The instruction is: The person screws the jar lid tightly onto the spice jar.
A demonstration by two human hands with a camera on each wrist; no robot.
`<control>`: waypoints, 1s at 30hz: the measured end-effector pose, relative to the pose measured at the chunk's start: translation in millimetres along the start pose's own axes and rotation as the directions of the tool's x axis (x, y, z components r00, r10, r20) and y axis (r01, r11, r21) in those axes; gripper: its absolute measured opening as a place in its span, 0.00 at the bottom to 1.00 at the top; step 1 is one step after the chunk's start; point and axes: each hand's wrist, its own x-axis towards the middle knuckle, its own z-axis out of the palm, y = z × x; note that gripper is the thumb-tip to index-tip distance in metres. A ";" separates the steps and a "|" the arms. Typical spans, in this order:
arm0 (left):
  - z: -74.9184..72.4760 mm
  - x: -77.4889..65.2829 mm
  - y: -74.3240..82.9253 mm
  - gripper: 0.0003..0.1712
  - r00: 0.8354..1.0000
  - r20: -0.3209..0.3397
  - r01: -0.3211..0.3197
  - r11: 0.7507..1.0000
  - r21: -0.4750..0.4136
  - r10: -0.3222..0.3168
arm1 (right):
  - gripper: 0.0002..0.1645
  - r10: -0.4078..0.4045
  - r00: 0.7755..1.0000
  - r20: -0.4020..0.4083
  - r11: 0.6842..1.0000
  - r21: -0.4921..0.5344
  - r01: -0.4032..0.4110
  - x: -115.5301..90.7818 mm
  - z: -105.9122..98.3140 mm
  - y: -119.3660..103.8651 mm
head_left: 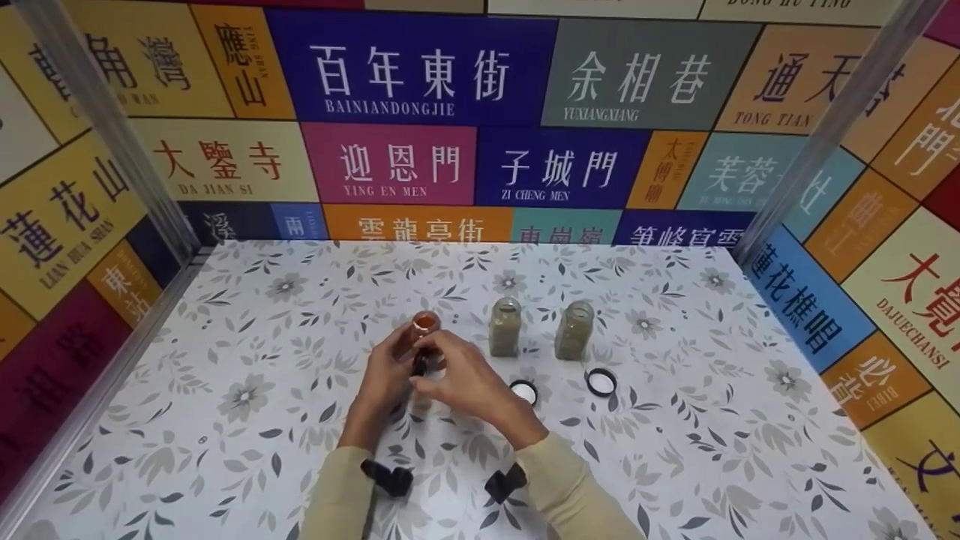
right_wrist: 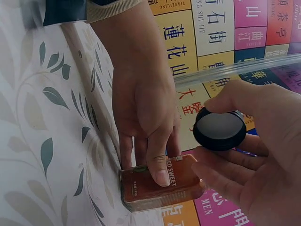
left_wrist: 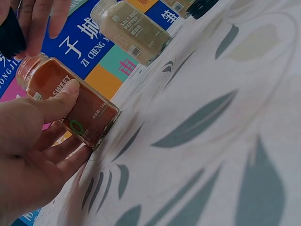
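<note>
A square glass spice jar of red-orange powder [left_wrist: 75, 106] stands on the table, its mouth uncovered. My left hand [head_left: 381, 375] grips its sides, with the thumb across the label in the left wrist view. In my right hand [head_left: 474, 379] a black screw lid [right_wrist: 220, 131] is pinched between thumb and fingers, its pale inner face showing in the right wrist view. The lid is apart from the jar's mouth, and the right fingertips are close to the jar's neck.
Two open glass jars of greenish-grey powder, the nearer one [head_left: 505, 330] and the farther one [head_left: 574, 334], stand to the right. Two black lids, the left lid [head_left: 524, 392] and the right lid [head_left: 601, 383], lie with white insides up on the floral tabletop [head_left: 247, 397]. Printed panels surround the table.
</note>
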 end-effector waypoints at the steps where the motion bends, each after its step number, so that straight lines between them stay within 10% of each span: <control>1: -0.3 0.1 -0.1 0.31 1.000 0.001 -0.009 1.000 0.010 0.009 | 0.25 -0.016 1.000 -0.017 1.000 0.005 0.017 0.8 0.6 0.0; 16: -4.2 1.3 -2.9 0.29 0.994 0.016 -0.105 0.991 0.081 0.104 | 0.29 -0.082 0.985 -0.150 0.982 0.158 0.106 19.4 6.6 7.9; 30: 2.9 -2.4 0.0 0.34 0.999 0.031 0.040 0.997 -0.073 -0.038 | 0.23 0.016 0.915 -0.404 0.971 0.226 0.083 27.8 8.9 20.1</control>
